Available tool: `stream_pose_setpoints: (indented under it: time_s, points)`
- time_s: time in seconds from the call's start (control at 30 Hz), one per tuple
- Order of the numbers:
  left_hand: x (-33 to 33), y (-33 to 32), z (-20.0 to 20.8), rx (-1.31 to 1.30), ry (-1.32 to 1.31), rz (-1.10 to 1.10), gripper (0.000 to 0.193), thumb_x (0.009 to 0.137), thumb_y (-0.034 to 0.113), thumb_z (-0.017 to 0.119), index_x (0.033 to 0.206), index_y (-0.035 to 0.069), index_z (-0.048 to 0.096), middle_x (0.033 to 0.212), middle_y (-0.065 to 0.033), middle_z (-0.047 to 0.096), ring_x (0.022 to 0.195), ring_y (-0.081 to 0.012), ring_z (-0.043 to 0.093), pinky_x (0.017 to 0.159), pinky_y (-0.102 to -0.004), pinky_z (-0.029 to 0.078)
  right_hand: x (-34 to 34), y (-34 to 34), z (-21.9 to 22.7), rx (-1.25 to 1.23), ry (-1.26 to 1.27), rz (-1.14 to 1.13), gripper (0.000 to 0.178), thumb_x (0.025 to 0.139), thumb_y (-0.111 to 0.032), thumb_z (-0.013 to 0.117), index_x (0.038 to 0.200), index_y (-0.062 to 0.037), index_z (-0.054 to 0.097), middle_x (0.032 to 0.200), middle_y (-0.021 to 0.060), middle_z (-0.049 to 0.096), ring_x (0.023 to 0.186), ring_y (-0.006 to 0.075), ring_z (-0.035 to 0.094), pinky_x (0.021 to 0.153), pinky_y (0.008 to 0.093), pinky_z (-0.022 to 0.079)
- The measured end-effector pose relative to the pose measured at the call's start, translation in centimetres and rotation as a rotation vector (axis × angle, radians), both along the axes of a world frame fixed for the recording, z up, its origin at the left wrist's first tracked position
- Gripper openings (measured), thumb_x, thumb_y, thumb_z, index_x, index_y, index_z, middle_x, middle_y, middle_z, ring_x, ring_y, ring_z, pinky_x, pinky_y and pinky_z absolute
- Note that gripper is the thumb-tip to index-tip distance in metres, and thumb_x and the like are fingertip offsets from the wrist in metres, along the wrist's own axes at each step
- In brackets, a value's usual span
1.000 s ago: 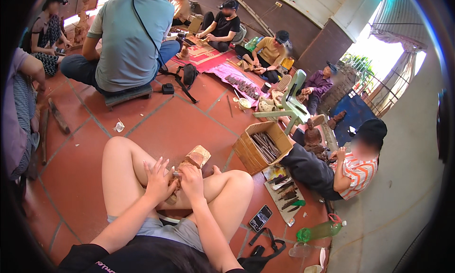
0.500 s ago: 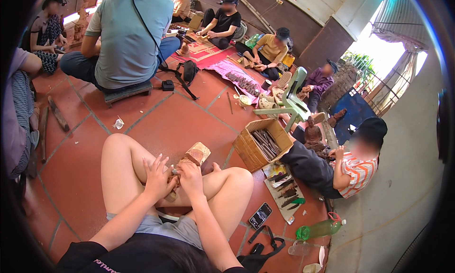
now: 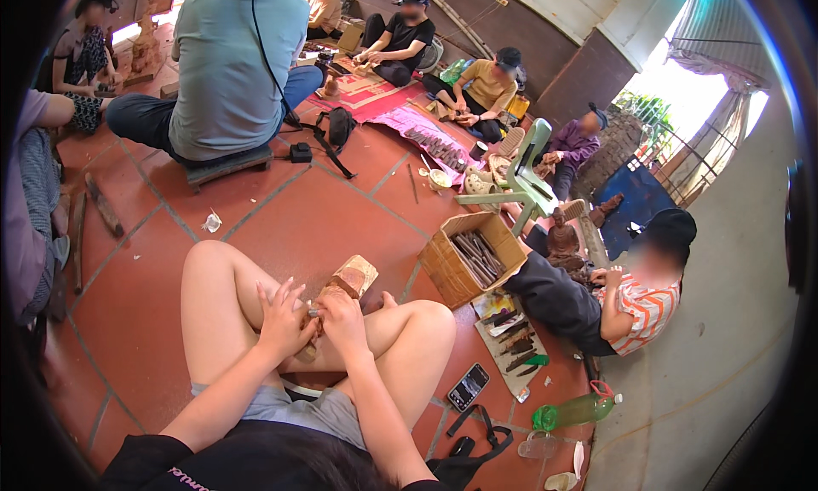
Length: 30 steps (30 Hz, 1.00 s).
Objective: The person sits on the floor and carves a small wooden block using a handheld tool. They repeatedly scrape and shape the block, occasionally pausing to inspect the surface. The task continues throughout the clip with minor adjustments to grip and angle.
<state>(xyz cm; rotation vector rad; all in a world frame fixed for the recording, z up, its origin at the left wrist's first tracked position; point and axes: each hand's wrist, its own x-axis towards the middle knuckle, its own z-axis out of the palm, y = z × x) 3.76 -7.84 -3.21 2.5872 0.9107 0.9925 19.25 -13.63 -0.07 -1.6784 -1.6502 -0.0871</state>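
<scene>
A partly carved block of wood [image 3: 354, 274] rests between my bent knees, its squared pale end pointing away and its lower end [image 3: 307, 353] showing under my hands. My right hand [image 3: 342, 319] bends over the wood's middle, fingers closed around a small tool with a grey metal part [image 3: 313, 313]. The tool's working end is hidden. Against the wood's left side lies my left hand [image 3: 285, 320]; its fingers are stretched and spread upward, and its thumb presses near the tool. The part of the wood under both hands cannot be seen.
Ahead to the right stands a cardboard box [image 3: 434, 269] of dark sticks, near a green chair [image 3: 532, 180]. Blades lie on a board [image 3: 511, 355]; a phone [image 3: 468, 387] and green bottle [image 3: 579, 413] are nearby. Several people sit around, one in stripes [image 3: 639, 316] at right.
My hands stay almost in place on the wood, the small tool shifting only slightly between them. The person in the light blue shirt has leaned a little left.
</scene>
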Motion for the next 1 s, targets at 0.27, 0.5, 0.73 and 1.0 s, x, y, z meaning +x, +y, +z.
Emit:
stream_pose_setpoints:
  time_s: [0.27,0.5,0.73,1.0]
  points:
    - [0.20,-0.19,-0.18,0.061,-0.005,0.037,0.039,0.083,0.033,0.071,0.108,0.004,0.073,0.139,-0.0163,0.053,0.140,-0.0372,0.038,0.112,-0.0792,0.001,-0.33,-0.03,-0.09,0.032,-0.091,-0.015,0.020,0.077,-0.002,0.070,0.096,-0.0071,0.070,0.091,0.0070,0.070,0.094,0.0257,0.064,0.081,0.0401,0.045]
    - [-0.17,-0.10,0.08,-0.019,0.019,-0.017,0.036,0.083,0.031,0.071,0.107,0.004,0.073,0.140,-0.0168,0.053,0.140,-0.0373,0.038,0.112,-0.0792,0.001,0.30,-0.39,-0.11,-0.058,0.025,0.035,0.020,0.077,-0.002,0.070,0.096,-0.0070,0.070,0.091,0.0077,0.070,0.094,0.0261,0.064,0.080,0.0411,0.046]
    - [0.11,-0.26,0.00,0.032,0.000,0.035,0.037,0.083,0.032,0.071,0.108,0.004,0.073,0.138,-0.0151,0.054,0.140,-0.0364,0.038,0.112,-0.0784,0.000,-0.05,0.27,-0.42,0.066,-0.013,0.003,0.018,0.077,-0.001,0.070,0.094,-0.0063,0.070,0.090,0.0083,0.071,0.094,0.0264,0.065,0.081,0.0405,0.047]
    - [-0.06,-0.08,-0.29,-0.045,0.018,0.006,0.037,0.083,0.032,0.071,0.108,0.005,0.073,0.137,-0.0139,0.055,0.140,-0.0359,0.039,0.113,-0.0780,-0.001,0.35,0.02,-0.20,-0.010,0.132,0.037,0.017,0.077,0.000,0.067,0.093,-0.0052,0.070,0.089,0.0098,0.070,0.095,0.0286,0.063,0.087,0.0425,0.047]
